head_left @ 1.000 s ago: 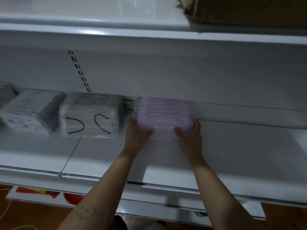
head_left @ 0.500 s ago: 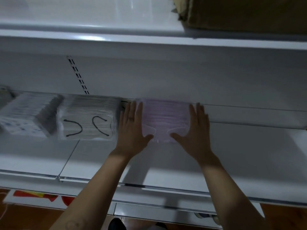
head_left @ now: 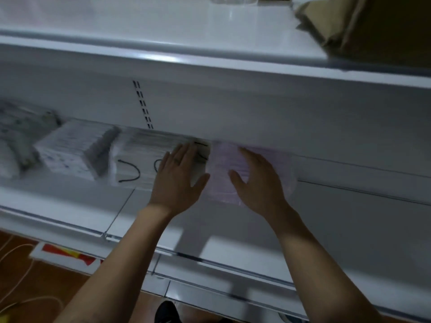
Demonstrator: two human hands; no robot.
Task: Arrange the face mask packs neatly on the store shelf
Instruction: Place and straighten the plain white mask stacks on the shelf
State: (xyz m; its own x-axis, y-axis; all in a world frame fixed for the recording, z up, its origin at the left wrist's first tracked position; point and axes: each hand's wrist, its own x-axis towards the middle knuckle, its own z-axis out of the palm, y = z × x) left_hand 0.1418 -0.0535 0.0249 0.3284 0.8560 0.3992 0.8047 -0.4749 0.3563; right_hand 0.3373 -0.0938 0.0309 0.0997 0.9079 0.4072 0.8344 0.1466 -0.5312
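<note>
A pale purple face mask pack point(head_left: 224, 169) lies flat at the back of the white shelf point(head_left: 326, 224). My right hand point(head_left: 258, 180) rests on top of it, fingers spread, holding nothing. My left hand point(head_left: 178, 176) lies flat with fingers spread over the right end of a white mask pack with black ear loops point(head_left: 137, 164), just left of the purple one. Further left sits a white pack with blue print point(head_left: 74, 155), and a blurred grey-white pack point(head_left: 16, 141) at the left edge.
An upper shelf point(head_left: 186, 43) overhangs the row and carries a brown cardboard box point(head_left: 373, 29) at the right. The shelf's front rail point(head_left: 210, 259) runs below my forearms. A red and yellow sign point(head_left: 67, 252) and cables point(head_left: 16, 276) lie on the wooden floor.
My hands let go of the purple pack's sides and lie flat on top. The left hand shifted onto the white pack with black loops. The view tilted and moved left.
</note>
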